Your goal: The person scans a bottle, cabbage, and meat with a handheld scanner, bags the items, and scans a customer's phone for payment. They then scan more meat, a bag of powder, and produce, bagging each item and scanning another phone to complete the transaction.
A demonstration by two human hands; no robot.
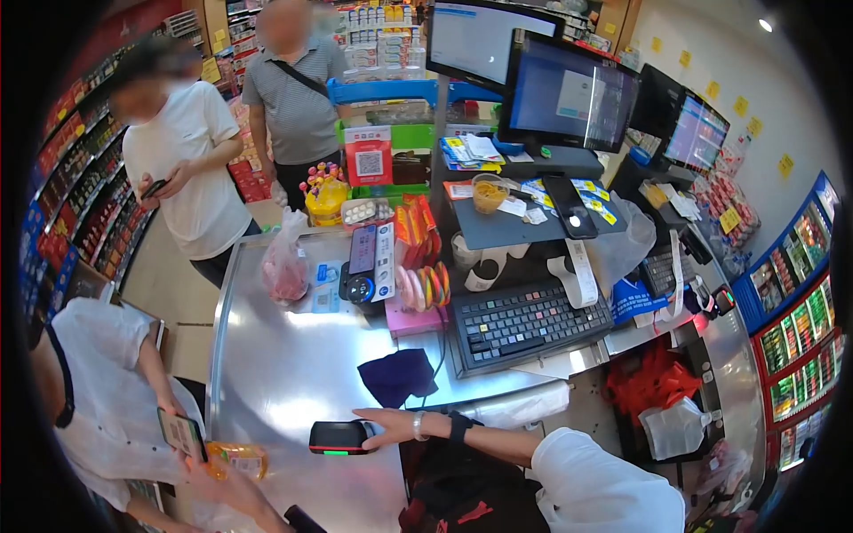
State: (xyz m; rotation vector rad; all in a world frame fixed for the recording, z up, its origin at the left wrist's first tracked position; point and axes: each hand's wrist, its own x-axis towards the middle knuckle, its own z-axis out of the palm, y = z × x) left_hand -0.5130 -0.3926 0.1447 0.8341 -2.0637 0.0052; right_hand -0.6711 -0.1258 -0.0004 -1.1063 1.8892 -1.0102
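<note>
At far left, a person in white [115, 391] holds a phone [180, 433]. My left hand [218, 480], blurred, is at a yellow-orange package [242, 462] on the metal table [258, 355]; I cannot tell its grip. Over the table, my right hand [389, 428] grips a black-and-red scanner [338, 437], green light showing, near a dark purple cloth [398, 377], left of a keyboard [533, 322].

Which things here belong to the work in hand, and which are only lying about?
Probably in use:
black-and-red device, at the right hand
orange-yellow package, near the blurred left hand

Apparently just lying about:
dark purple cloth
filled plastic bag
</note>
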